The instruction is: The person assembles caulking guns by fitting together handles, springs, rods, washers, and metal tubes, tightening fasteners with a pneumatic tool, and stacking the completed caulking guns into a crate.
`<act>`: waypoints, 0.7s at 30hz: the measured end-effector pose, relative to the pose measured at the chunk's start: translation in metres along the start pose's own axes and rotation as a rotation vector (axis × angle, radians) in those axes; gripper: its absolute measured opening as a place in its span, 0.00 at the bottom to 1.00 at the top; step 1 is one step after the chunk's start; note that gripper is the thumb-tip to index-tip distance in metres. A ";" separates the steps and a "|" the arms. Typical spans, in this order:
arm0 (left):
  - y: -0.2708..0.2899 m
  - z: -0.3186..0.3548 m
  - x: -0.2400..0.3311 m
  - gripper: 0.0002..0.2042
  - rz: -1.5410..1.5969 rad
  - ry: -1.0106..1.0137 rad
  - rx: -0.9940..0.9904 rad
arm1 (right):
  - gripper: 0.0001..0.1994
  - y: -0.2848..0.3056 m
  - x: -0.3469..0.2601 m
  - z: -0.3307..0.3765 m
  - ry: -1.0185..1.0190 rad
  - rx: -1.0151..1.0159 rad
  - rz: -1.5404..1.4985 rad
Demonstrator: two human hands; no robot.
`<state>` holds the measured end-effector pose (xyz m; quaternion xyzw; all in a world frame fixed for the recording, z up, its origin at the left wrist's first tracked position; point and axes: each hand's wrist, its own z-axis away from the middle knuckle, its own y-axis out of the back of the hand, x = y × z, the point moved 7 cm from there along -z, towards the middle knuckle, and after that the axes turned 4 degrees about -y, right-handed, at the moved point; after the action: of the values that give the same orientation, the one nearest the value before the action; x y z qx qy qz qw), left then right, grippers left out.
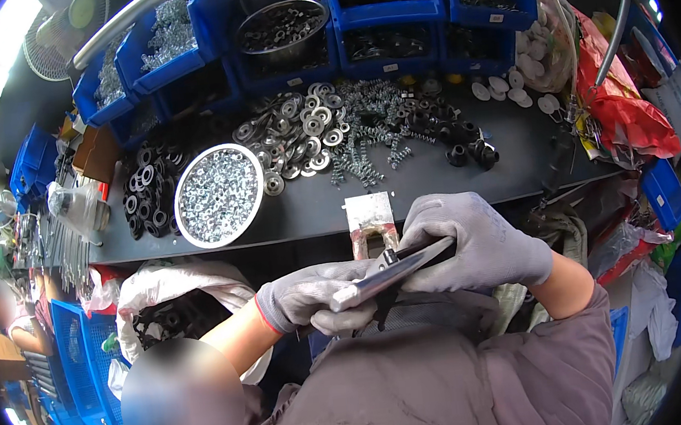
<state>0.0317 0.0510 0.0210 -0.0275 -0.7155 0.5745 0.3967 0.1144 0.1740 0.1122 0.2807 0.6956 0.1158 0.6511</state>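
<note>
Below the front edge of the dark worktop (436,179), close to my chest, I hold a long grey metal bar (387,275) across both gloved hands. My left hand (316,297) is closed around its lower, nearer end, the fingers curled under it. My right hand (474,240) is closed over the upper end, covering that part of the bar, so the bar runs slantwise from lower left to upper right between the two hands. Just behind the bar, a small metal bracket (371,219) stands at the worktop's edge. Farther back lie a round pan of shiny nuts (218,194), a heap of black rings (150,190), metal washers (300,130), springs (374,139) and black caps (465,147). Blue bins (387,11) line the back.
</note>
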 end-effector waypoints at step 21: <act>0.000 0.001 0.009 0.22 0.028 0.058 0.094 | 0.16 0.003 0.002 -0.007 -0.225 0.003 -0.190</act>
<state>0.0248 0.0546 0.0256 -0.0357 -0.6755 0.6118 0.4100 0.1084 0.1790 0.1126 0.2259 0.6418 0.0204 0.7326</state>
